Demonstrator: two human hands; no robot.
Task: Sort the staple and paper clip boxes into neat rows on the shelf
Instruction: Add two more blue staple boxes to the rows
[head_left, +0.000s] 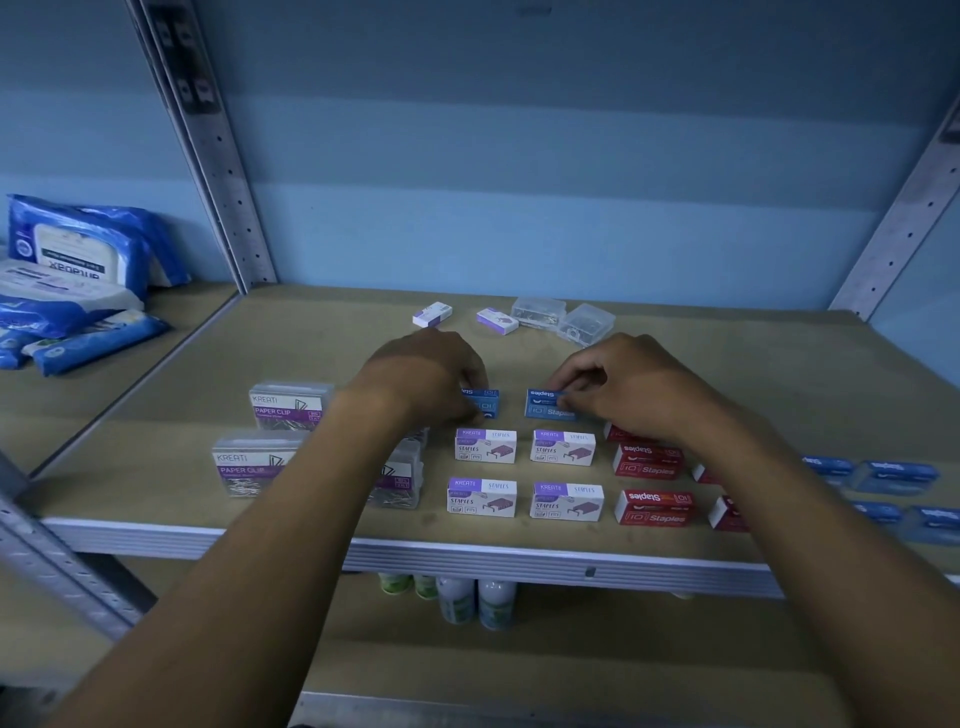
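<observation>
My left hand (428, 375) grips a blue staple box (485, 402) standing on the shelf (337, 343). My right hand (631, 387) pinches a second blue staple box (545, 404) beside it. In front of them sit several white-and-purple staple boxes (485, 446) in two rows. Red staple boxes (653, 506) line up to the right, partly hidden by my right arm. Clear paper clip boxes (288, 408) stand at the left, some hidden behind my left arm. More blue boxes (896, 475) lie at the far right.
Two small white-and-purple boxes (432, 315) and two clear plastic cases (563, 318) lie loose at the back of the shelf. Blue wipe packs (78, 249) fill the neighbouring shelf on the left. Bottles (475, 603) stand on the shelf below. Metal uprights (218, 171) frame the bay.
</observation>
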